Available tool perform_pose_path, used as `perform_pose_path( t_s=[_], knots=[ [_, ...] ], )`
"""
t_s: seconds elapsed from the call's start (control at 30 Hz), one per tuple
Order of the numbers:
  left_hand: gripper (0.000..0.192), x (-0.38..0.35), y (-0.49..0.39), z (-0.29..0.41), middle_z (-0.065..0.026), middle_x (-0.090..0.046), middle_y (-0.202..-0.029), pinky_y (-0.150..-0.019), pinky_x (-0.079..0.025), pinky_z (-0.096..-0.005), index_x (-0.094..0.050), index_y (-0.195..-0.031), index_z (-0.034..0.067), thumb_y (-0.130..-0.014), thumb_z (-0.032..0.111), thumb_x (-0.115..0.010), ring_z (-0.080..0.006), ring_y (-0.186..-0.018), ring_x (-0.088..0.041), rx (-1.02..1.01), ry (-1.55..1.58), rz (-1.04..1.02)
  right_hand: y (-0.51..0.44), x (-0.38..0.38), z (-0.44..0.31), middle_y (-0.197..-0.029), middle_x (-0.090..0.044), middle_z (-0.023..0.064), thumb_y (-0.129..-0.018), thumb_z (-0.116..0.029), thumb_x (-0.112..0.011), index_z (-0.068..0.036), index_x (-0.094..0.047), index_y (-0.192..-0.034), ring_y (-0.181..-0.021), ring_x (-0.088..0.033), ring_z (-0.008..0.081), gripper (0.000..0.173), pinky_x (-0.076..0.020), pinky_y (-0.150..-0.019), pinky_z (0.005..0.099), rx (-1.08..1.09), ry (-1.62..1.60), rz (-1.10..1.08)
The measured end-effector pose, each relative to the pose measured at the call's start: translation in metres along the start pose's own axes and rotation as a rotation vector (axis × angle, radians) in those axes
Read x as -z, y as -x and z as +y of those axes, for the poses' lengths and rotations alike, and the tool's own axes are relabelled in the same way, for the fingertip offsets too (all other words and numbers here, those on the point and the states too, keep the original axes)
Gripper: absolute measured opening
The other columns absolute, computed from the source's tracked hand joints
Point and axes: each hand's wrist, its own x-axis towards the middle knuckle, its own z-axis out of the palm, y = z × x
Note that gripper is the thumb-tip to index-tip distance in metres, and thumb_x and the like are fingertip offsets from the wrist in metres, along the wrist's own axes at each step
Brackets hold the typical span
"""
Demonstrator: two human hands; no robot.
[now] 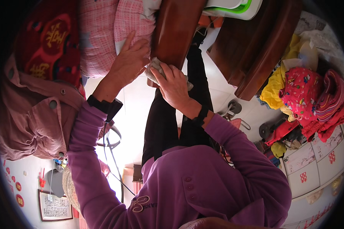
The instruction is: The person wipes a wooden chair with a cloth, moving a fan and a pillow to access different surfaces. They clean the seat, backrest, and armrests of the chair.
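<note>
My right hand [174, 87] lies over a crumpled greyish cloth [155, 63], pressing it on the near end of a glossy reddish-brown wooden rail [175, 31]. To its left, my left hand [129, 64] has its fingers apart and holds nothing. Its fingertips lie over the pink checked bedding [99, 37] beside the rail; whether they press on it I cannot tell. The cloth's edges show around the right fingers, while its middle is hidden under the palm.
At right stands another dark wooden piece [255, 51] with a curved edge. A white and green plastic item [235, 8] is at the top. Heaped clothes [301, 91] lie far right, a mauve garment [37, 114] hangs at left, and cables [110, 151] run below my left forearm.
</note>
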Motion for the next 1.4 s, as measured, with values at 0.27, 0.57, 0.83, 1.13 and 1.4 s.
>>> perform_pose_path(
  t_s=[0.27,0.57,0.83,1.13,1.4],
  knots=[
    [0.007,-0.007,0.003,0.004,-0.0033,-0.064,-0.117,-0.125,-0.015,-0.059,-0.078,-0.084,0.009,-0.08,0.011,-0.073,-0.0251,-0.139,-0.044,0.042,0.087,0.082,-0.001,0.001,-0.002,-0.138,-0.052,0.0128,-0.074,-0.01,-0.076,-0.012,-0.056,-0.141,-0.117,-0.053,0.032,0.069,-0.0424,-0.094,0.0422,-0.014,-0.001,-0.006],
    [0.011,-0.009,0.004,0.002,-0.004,-0.064,-0.122,-0.125,-0.015,-0.0582,-0.076,-0.091,0.006,-0.082,0.01,-0.071,-0.025,-0.14,-0.043,0.062,0.031,0.026,-0.001,-0.004,-0.007,-0.137,-0.052,0.0123,-0.08,-0.015,-0.073,-0.014,-0.059,-0.139,-0.116,-0.053,0.0317,0.06,-0.0429,-0.093,0.0425,-0.071,0.008,0.027],
    [0.014,-0.011,0.005,0.001,-0.0036,-0.063,-0.122,-0.125,-0.015,-0.0581,-0.075,-0.095,0.005,-0.083,0.009,-0.071,-0.0244,-0.141,-0.042,0.056,0.006,0.032,0.005,-0.001,0.007,-0.141,-0.051,0.0096,-0.073,-0.008,-0.078,-0.02,-0.055,-0.144,-0.118,-0.052,0.0315,0.076,-0.0427,-0.099,0.0446,-0.008,-0.041,0.014],
    [0.019,-0.003,0.009,0.004,0.0001,-0.066,-0.119,-0.126,-0.014,-0.0577,-0.079,-0.101,0.015,-0.083,0.013,-0.076,-0.024,-0.142,-0.043,0.057,0.219,0.06,0.005,0.0,0.009,-0.14,-0.051,0.0101,-0.075,-0.006,-0.075,-0.021,-0.056,-0.144,-0.117,-0.053,0.0316,0.072,-0.0438,-0.096,0.0441,-0.008,-0.078,0.017],
    [0.016,-0.008,0.009,0.007,0.002,-0.07,-0.109,-0.125,-0.016,-0.0603,-0.081,-0.099,0.02,-0.084,0.021,-0.076,-0.0241,-0.134,-0.051,0.036,0.257,0.129,0.005,0.001,0.021,-0.14,-0.049,0.0087,-0.077,-0.003,-0.074,-0.025,-0.055,-0.145,-0.118,-0.052,0.0332,0.074,-0.0452,-0.097,0.0464,0.003,-0.211,-0.021]
  ],
)
